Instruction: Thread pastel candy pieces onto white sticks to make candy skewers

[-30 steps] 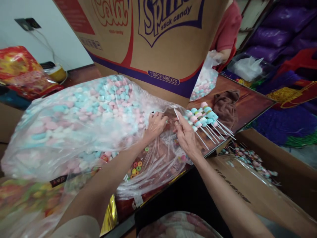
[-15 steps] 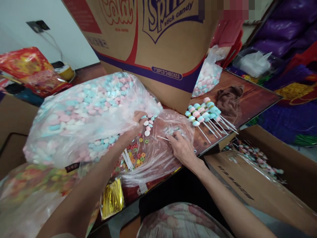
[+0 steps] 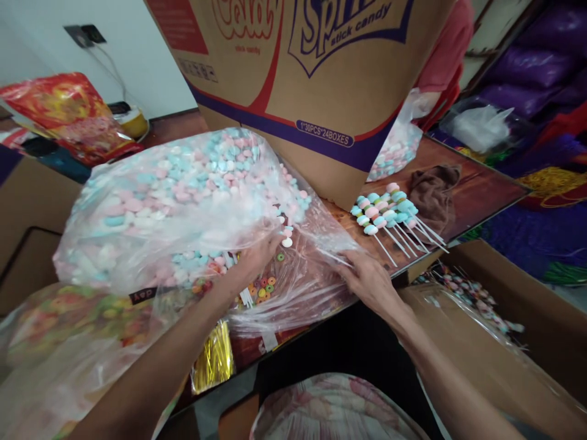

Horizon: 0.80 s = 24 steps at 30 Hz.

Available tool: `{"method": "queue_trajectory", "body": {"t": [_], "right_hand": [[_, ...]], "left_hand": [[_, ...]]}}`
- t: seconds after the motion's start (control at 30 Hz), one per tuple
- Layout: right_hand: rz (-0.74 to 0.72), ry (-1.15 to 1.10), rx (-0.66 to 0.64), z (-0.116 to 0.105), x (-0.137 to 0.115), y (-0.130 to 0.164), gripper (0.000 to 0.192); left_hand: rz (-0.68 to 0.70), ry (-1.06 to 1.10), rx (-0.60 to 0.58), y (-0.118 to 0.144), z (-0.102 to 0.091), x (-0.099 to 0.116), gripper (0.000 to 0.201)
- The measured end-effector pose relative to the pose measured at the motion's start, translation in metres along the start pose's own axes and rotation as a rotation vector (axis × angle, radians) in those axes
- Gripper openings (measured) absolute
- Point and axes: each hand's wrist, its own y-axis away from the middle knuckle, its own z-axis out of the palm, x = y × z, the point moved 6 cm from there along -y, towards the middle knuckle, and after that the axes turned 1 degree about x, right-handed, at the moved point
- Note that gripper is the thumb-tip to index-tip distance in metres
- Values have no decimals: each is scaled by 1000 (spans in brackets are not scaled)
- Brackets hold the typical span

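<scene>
My left hand [image 3: 262, 253] reaches in at the mouth of a large clear bag [image 3: 183, 208] of pink, white and blue marshmallows, with the plastic partly over its fingers. I cannot make out whether the fingers hold anything. Just beyond them lie a few loose marshmallows [image 3: 287, 238]. My right hand [image 3: 369, 278] is closed on a thin white stick [image 3: 334, 256] and touches the loose plastic of the bag. Under my left wrist are colourful ring-shaped pieces [image 3: 266, 286] and several white sticks [image 3: 246, 297]. Finished-looking marshmallow skewers [image 3: 385, 211] lie to the right.
A tall cardboard box [image 3: 284, 122] stands at the back. A brown cloth [image 3: 433, 192] lies right of the skewers. Below the table edge is an open carton [image 3: 527, 293] containing wrapped skewers [image 3: 472, 293]. Gold ties [image 3: 213, 360] sit at the front edge. Another person's sleeve [image 3: 447, 55] shows behind.
My right hand has moved right with the stick, and the plastic is drawn out towards it. My left hand has shifted right, now partly under plastic. The view has turned slightly.
</scene>
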Motion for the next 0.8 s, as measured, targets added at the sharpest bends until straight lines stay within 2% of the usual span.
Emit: {"method": "queue_trajectory", "body": {"t": [0.13, 0.2, 0.27, 0.4, 0.5, 0.6, 0.73, 0.8], "right_hand": [[-55, -55, -77, -1, -35, -7, 29], [-106, -155, -101, 8, -47, -9, 29], [-107, -234, -102, 21, -48, -10, 29], [-112, -248, -25, 34, -36, -14, 29], [-111, -159, 151, 19, -22, -22, 37], [-30, -120, 338, -2, 2, -32, 45], [93, -371, 406, -12, 35, -35, 34], [166, -536, 435, -14, 41, -28, 29]], "left_hand": [[137, -35, -74, 5, 14, 16, 30], [166, -65, -83, 4, 19, 19, 33], [201, -109, -97, 3, 22, 20, 35], [256, -180, -96, 3, 23, 16, 28], [285, -153, -103, 5, 25, 16, 25], [307, -95, -131, 9, 30, 22, 26], [258, -6, -156, 8, 35, 21, 21], [244, 11, -158, 5, 36, 18, 22]]}}
